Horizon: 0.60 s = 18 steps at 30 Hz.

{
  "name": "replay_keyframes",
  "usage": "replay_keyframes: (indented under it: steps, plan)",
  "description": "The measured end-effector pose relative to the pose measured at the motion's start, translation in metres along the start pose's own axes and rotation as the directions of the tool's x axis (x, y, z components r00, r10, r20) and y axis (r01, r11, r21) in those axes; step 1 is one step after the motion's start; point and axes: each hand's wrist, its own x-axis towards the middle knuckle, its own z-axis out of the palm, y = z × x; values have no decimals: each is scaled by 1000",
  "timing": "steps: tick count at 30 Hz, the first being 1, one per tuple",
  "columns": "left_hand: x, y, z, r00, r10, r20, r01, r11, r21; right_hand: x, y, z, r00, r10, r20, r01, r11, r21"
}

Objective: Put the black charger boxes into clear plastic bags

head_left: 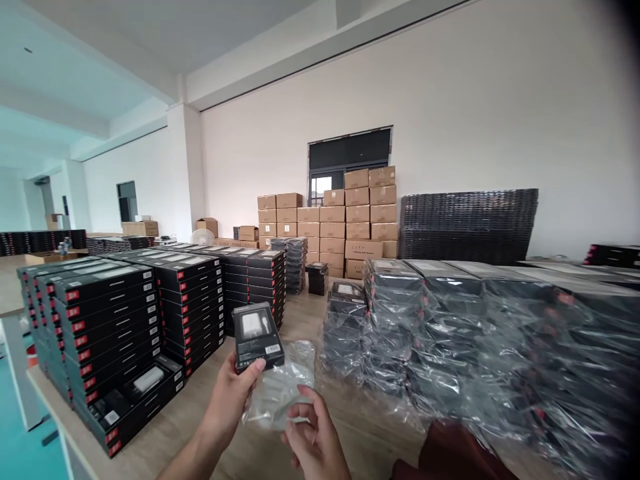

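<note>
My left hand (231, 400) is closed on a small black product box (256, 335) with a white item pictured on its face, raised above the wooden table (220, 417). My right hand (314, 437) pinches a clear plastic bag (281, 388) just below and right of the box. Tall stacks of the same black boxes with red labels (117, 333) stand to the left. Stacks of boxes wrapped in clear plastic (450, 333) fill the right side.
Brown cardboard cartons (350, 223) are piled against the far white wall under a dark window. A stack of black trays (467, 227) stands to their right. More black boxes (40, 240) line a bench at far left. A dark red object (450, 457) lies at bottom right.
</note>
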Motion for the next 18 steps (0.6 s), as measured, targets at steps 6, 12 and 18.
replay_keyframes:
  steps: [6,12,18]
  plan:
    - [-32,-41,16,985,-155,76,143,979,144,2,-7,-13,983,-170,-65,152,965,-215]
    - [-30,-48,17,997,-68,-30,71,995,75,2,-4,-9,962,-234,-140,196,950,-241]
    - [-39,-59,18,999,-52,13,53,997,-53,1,-10,-8,984,-176,-14,169,963,-209]
